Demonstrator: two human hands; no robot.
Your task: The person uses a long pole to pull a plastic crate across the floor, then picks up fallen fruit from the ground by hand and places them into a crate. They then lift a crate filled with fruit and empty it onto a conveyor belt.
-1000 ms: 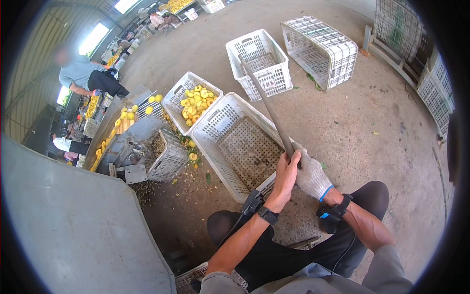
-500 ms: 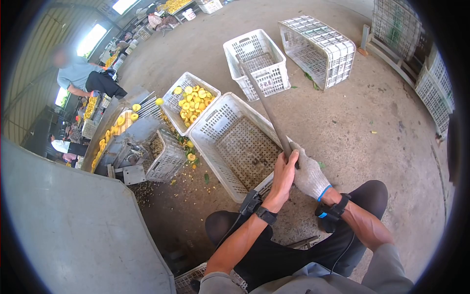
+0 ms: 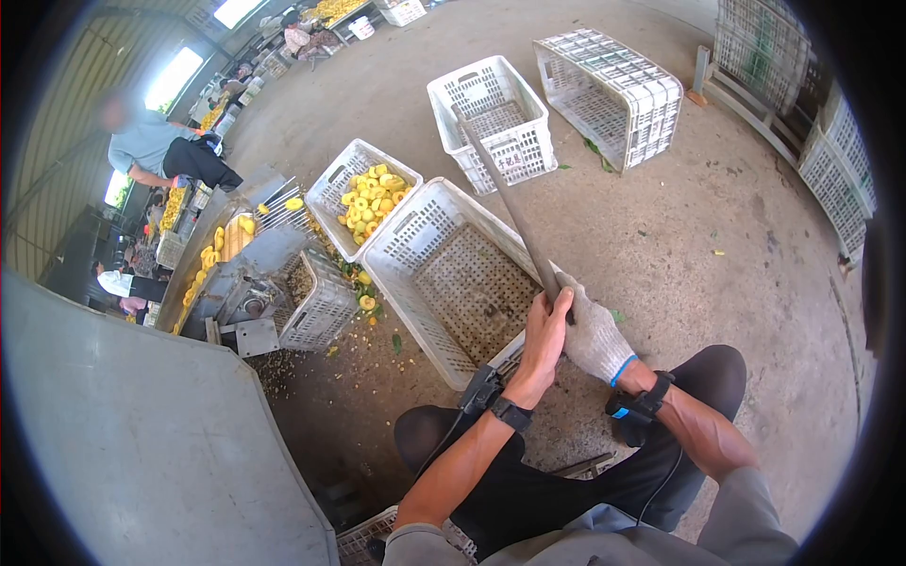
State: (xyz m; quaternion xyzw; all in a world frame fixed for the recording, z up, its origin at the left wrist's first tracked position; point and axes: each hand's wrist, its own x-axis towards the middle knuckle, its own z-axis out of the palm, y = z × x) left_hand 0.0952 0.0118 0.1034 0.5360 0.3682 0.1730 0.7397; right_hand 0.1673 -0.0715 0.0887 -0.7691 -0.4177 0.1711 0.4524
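Note:
A long, thin rod [image 3: 503, 189] slants up and away from my hands over the large empty crate's right edge, its far tip over a smaller white crate [image 3: 494, 123]. My bare left hand [image 3: 545, 332] is closed around its near end. Beside it, touching, my right hand [image 3: 592, 332] in a pale knit glove is closed on the same end. The large crate [image 3: 442, 283] lies just left of my hands, its holed floor stained brown. Past it, a crate [image 3: 332, 191] holds several yellow fruits [image 3: 375, 200].
A metal machine [image 3: 250, 297] with yellow fruit on its chute stands left, near a grey panel [image 3: 160, 415]. Another white crate [image 3: 613, 90] lies on its side. Stacked crates [image 3: 835, 179] stand right. A person [image 3: 151, 146] sits at upper left.
Yellow fruits on the machine's chute and metal bars have shifted position. The view has moved very slightly; both hands keep their hold on the rod.

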